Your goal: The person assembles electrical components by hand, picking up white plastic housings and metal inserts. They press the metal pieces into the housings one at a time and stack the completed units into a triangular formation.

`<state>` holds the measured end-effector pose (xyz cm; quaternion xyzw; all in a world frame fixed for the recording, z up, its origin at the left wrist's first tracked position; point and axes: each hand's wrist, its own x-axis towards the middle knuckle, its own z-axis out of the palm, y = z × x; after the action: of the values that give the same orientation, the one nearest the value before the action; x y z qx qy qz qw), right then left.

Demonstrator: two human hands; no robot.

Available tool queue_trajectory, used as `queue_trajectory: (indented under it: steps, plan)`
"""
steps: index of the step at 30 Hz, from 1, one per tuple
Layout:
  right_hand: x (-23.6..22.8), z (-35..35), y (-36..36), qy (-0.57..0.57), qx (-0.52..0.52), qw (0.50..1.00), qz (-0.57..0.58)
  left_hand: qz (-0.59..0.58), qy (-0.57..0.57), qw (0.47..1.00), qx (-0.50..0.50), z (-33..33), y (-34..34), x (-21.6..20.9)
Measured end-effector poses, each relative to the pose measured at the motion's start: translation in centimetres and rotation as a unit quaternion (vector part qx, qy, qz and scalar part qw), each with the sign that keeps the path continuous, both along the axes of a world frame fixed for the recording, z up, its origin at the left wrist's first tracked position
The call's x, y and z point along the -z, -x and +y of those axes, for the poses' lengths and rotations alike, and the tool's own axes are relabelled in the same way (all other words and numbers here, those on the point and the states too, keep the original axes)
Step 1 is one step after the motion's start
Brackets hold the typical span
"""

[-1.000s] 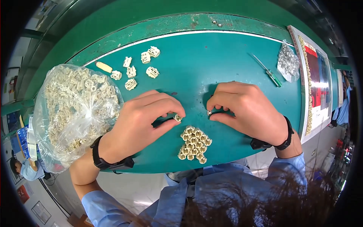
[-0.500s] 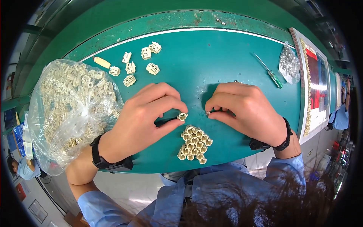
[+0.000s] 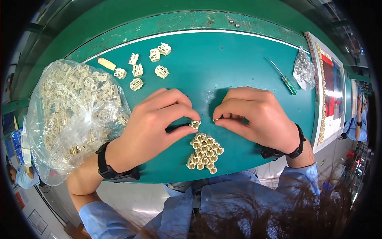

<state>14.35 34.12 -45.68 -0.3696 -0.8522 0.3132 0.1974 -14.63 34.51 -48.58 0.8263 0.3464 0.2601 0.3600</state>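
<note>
Between thumb and forefinger, my left hand [image 3: 159, 115] pinches a cream plastic socket [image 3: 195, 124], its round open end facing up. Across a narrow gap, my right hand [image 3: 254, 113] pinches a tiny metal piece [image 3: 215, 120], too small to name exactly. Just below the held socket, a cluster of similar cream sockets [image 3: 204, 153] stands packed together on the green mat [image 3: 223, 63], open ends up. Several loose cream sockets [image 3: 137, 70] lie scattered beyond my left hand.
A clear bag full of cream parts [image 3: 75, 115] sits at the left. Toward the right lie a green-handled screwdriver [image 3: 287, 84], a small bag of metal pieces [image 3: 304, 69] and a white-framed board [image 3: 330, 91]. A pale yellow piece [image 3: 106, 64] lies at the far left.
My two hands have come closer together. The left hand has brought the socket slightly right and down, while the right hand has moved its small metal piece slightly left.
</note>
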Motion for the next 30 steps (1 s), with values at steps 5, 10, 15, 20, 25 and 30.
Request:
queue_trajectory:
  steps: [5,10,15,20,25,30]
  plan:
    - [0.9,-0.7,2.6,-0.009,0.02,0.998,0.059,-0.007,-0.015,1.0,0.003,0.3,0.4,1.0]
    - [2.0,-0.5,3.8,-0.033,0.017,0.997,0.062,-0.009,-0.021,1.0,0.004,0.5,0.9,1.8]
    - [2.3,-0.4,4.1,-0.031,0.016,0.998,0.058,-0.007,-0.022,1.0,0.005,0.7,1.2,2.1]
    - [2.5,-0.4,4.3,-0.032,0.015,0.997,0.062,-0.006,-0.021,1.0,0.006,0.7,1.4,2.3]
    - [2.6,-0.3,4.5,-0.029,0.013,0.997,0.063,-0.006,-0.018,1.0,0.006,0.7,1.6,2.5]
    - [2.5,0.0,4.2,-0.042,0.011,0.997,0.061,-0.005,-0.017,1.0,0.007,0.7,1.5,2.5]
